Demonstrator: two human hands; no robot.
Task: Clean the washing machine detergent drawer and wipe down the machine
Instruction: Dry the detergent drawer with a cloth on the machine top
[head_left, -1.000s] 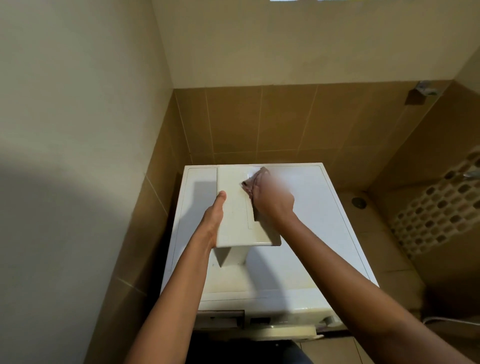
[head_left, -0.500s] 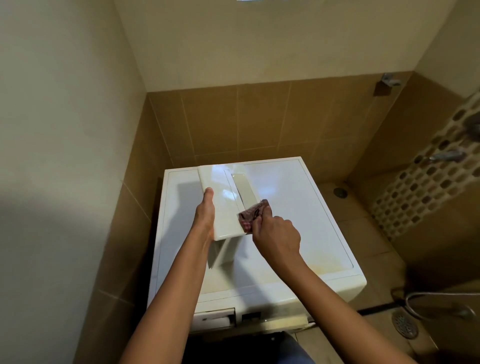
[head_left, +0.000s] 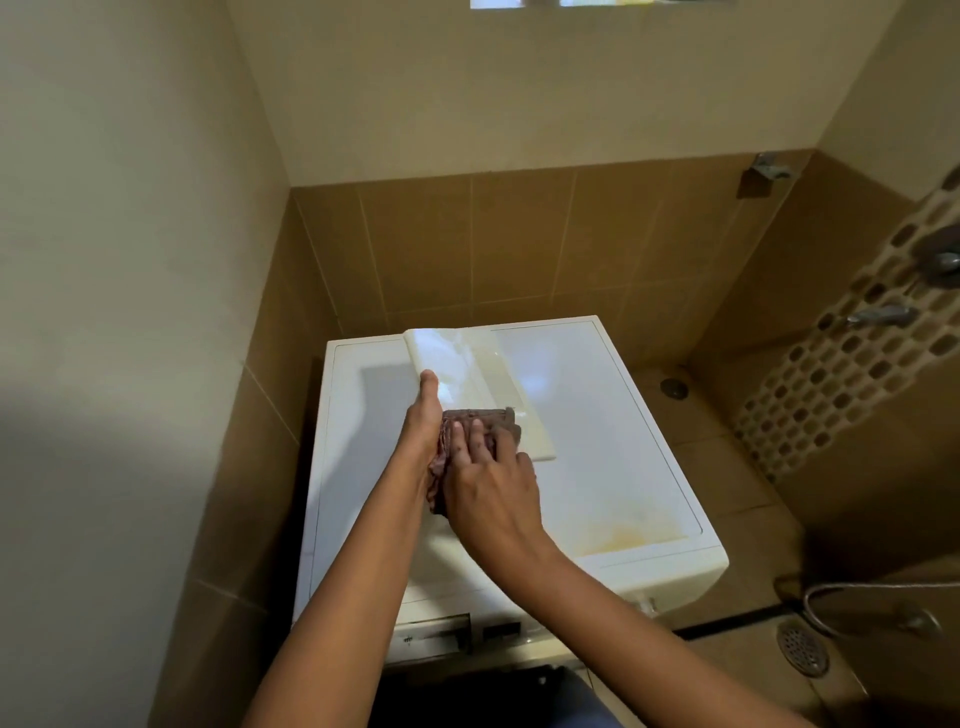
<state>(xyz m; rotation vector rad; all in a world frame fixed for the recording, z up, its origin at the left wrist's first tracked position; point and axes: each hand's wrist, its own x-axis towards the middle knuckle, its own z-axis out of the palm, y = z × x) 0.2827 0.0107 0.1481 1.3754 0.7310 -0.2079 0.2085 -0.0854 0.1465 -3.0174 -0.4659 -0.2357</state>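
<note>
Where tiled walls (head_left: 467, 249) meet, the machine (head_left: 597, 441) fills the corner, left edge near the wall, floor (head_left: 727, 467) open at right. At centre, left hand (head_left: 423, 421) grips the drawer (head_left: 467, 364) over its top; right hand (head_left: 493, 488) presses cloth (head_left: 470, 415) on it, fingers (head_left: 470, 439) flat.

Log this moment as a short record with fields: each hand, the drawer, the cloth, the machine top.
Left hand: grips white plastic detergent drawer by its left edge, thumb on top
Right hand: presses crumpled brown cloth onto the drawer's near end
Drawer position: pulled out, over the top of the white washing machine
Machine top: yellowish stain near front right corner
Drawer slot: open, front left of machine
</note>
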